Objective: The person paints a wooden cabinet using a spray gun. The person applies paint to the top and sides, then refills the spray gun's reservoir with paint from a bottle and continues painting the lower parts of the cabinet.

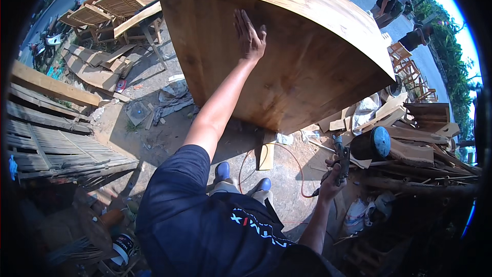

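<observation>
Left hand [249, 36] flat, fingers spread, on wooden panel [307, 56]; right hand [332, 182] grips seemingly a power tool [342, 158].

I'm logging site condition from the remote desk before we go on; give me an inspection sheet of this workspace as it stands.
Surface: bare concrete ground, dusty, strewn with debris.
Job's things: large varnished wooden tabletop standing tilted on its edge; dark hand power tool.
Clutter: offcuts and planks at right, blue-ended dark can, white bags, paint tin at lower left.
Hands: left hand flat on the tabletop face; right hand gripping the power tool.
Cables: red cord looping on the ground from the tool.
Surroundings: stacked wooden chairs, slatted panels, road, other people at upper right.
</observation>
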`<state>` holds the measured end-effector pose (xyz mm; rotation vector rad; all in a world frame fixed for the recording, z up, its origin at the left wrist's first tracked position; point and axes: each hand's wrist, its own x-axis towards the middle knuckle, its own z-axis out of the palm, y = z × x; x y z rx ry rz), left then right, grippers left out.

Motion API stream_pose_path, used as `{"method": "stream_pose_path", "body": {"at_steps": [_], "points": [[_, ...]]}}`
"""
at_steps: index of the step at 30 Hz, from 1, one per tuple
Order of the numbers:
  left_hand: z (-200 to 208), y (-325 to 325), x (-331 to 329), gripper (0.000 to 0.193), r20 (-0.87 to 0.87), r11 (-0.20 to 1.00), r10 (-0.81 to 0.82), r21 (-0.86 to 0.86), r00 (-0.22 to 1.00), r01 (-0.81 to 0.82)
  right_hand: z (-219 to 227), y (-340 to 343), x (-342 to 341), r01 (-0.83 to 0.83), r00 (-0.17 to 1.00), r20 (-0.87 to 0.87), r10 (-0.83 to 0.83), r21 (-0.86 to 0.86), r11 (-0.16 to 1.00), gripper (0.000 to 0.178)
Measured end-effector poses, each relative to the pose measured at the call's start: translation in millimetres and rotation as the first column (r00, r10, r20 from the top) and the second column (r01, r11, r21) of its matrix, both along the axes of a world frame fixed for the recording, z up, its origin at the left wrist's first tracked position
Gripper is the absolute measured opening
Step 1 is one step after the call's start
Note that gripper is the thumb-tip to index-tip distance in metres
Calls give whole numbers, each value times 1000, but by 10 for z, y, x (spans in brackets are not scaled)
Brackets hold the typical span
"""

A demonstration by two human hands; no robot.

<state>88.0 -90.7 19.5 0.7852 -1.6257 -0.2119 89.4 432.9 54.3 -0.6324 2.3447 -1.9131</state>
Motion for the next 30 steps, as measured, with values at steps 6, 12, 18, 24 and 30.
{"method": "stream_pose_path", "body": {"at_steps": [6,12,18,24,30], "points": [[153,-676,288,86,-34,982,146,126,989,-141,88,-198,181,21,1000,2,-21,59,998,38],[5,-166,87,91,28,963,104,247,994,-108,81,-395,258,2,999,45,-5,59,998,38],[641,-207,-352,89,-160,910,236,383,958,-160,41,-440,160,-45,999,13,44,73,996,36],[548,-401,-395,86,-363,797,371,597,855,-93,24,-306,-192,-107,994,35,106,15,994,35],[402,-464,-158,83,-261,783,347,610,901,-124,15,-157,-595,-118,992,45,116,47,992,35]]}}
